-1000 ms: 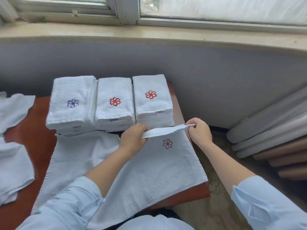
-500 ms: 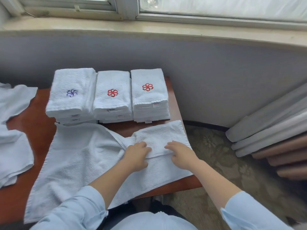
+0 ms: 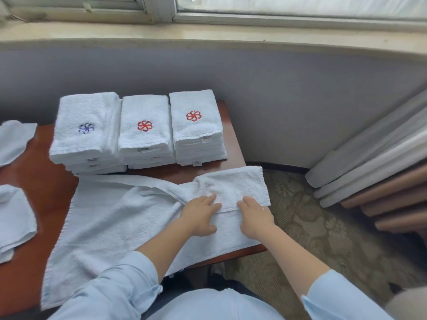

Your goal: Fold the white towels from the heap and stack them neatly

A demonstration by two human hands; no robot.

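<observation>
On the brown table (image 3: 44, 188) a white towel (image 3: 111, 218) lies spread toward 8 o'clock, three folded stacks (image 3: 145, 125) stand at 11 o'clock of the hands, and the left hand (image 3: 199, 215) and right hand (image 3: 254, 217) press flat, fingers straight, on its folded-over right end.

At the left edge of the frame, two loose towels (image 3: 14, 219) are cut off. The tags (image 3: 206, 139) on the stacked towels (image 3: 196, 125) are too small to read. The left sleeve (image 3: 111, 293) hides part of the spread towel (image 3: 111, 224)'s near edge. At the right edge, grey and brown rolls (image 3: 381, 174) run out of frame, their nature unclear.
</observation>
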